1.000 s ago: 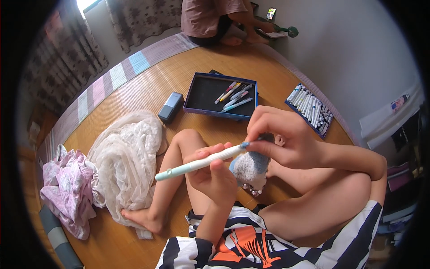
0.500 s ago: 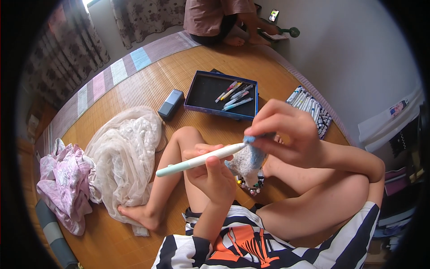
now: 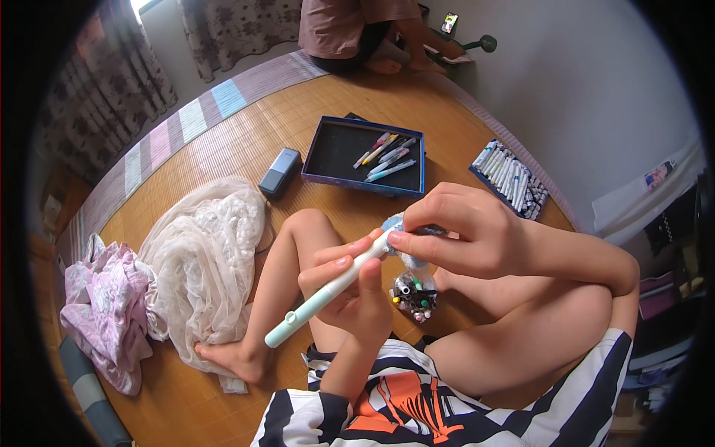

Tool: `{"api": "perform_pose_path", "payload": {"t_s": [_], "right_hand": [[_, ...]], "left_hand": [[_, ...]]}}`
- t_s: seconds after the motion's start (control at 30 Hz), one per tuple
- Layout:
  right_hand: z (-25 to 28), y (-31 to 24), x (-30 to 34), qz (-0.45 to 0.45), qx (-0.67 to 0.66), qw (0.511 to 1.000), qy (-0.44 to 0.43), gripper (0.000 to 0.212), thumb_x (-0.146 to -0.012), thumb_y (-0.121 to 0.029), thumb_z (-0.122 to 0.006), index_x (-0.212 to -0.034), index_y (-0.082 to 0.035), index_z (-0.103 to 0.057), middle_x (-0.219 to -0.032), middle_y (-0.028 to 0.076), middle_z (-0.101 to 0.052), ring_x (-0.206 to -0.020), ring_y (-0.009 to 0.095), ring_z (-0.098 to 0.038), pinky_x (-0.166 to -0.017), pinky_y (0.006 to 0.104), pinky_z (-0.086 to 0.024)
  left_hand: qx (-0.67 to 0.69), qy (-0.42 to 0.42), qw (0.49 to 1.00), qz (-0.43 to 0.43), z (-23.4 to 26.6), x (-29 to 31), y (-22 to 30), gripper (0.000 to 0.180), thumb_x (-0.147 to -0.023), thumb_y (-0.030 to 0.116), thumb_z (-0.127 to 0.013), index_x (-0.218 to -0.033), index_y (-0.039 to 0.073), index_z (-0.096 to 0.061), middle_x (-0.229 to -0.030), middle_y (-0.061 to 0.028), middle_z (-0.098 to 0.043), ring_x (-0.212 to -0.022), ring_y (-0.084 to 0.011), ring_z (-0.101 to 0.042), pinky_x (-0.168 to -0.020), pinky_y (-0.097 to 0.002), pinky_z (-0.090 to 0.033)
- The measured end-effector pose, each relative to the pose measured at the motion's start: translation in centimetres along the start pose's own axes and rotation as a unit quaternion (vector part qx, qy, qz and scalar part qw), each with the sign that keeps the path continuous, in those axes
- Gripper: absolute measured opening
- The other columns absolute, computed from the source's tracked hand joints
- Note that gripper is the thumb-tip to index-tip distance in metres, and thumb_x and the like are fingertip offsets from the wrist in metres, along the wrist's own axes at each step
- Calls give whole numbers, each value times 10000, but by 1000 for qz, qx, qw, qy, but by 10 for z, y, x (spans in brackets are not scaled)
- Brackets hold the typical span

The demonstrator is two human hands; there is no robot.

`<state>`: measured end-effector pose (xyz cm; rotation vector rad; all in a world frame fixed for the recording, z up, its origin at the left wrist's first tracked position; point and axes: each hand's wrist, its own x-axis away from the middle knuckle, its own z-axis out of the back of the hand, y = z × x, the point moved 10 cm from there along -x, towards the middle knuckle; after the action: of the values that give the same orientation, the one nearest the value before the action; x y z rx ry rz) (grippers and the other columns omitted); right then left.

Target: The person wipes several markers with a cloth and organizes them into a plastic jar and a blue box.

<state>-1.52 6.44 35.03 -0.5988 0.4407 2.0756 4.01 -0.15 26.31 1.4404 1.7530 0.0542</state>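
A white marker pen with a mint-green end [image 3: 302, 316] lies slantwise across the fingers of my left hand [image 3: 356, 298], which grips it between thumb and fingers. At its upper end my right hand [image 3: 477, 231] pinches a blue and white fuzzy cloth [image 3: 412, 260] against the barrel. Part of the cloth is hidden behind my right fingers and the pen. Below both hands, between my legs, stands a clear container [image 3: 415, 302] holding many small dark, white and coloured pieces that look like pens or caps seen end-on.
Ahead lies a shallow blue-rimmed tray [image 3: 316, 160] with several pens in it. A grey-blue case [image 3: 280, 173] sits to its left, a box of markers [image 3: 514, 179] to its right. White sheer fabric [image 3: 201, 261] and pink fabric [image 3: 108, 305] are heaped at left. Another person [image 3: 342, 33] sits at the far edge.
The pen has swung steeper, its mint-green end dropping toward me. My right hand has come slightly lower, and the cloth has lifted off the container, baring more of its contents.
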Motion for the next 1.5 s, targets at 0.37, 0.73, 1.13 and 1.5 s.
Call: {"api": "perform_pose_path", "payload": {"t_s": [0.37,0.73,1.13,1.5], "right_hand": [[-33,52,24,-343,-463,818,-7,143,-674,-88,-602,-782,-5,-558,-763,47,-554,-718,79,-503,-595,201,-424],[-58,51,48,-479,-597,643,-5,130,-743,-89,-526,-836,2,-526,-777,45,-547,-755,80,-502,-682,211,-402],[-59,53,49,-454,-638,622,5,149,-753,-45,-485,-879,21,-530,-808,77,-523,-759,121,-513,-694,241,-419],[11,14,15,-79,-177,979,64,145,-676,-5,-527,-819,5,-552,-655,91,-516,-569,158,-512,-405,221,-410]], "left_hand": [[-35,-40,994,-98,-8,4,16,222,-713,33,-533,-848,25,-356,-783,-159,-468,-714,-270,-547,-653,-355,-486],[-60,-74,973,-212,-20,17,25,253,-716,14,-521,-864,35,-317,-826,-148,-455,-733,-298,-545,-633,-335,-487],[23,-30,997,-70,-13,11,4,201,-749,46,-482,-880,40,-330,-830,-153,-446,-740,-287,-545,-643,-313,-486],[161,36,965,205,-14,15,-18,159,-760,160,-498,-845,36,-447,-828,-75,-507,-809,-172,-528,-720,-273,-459]]}}
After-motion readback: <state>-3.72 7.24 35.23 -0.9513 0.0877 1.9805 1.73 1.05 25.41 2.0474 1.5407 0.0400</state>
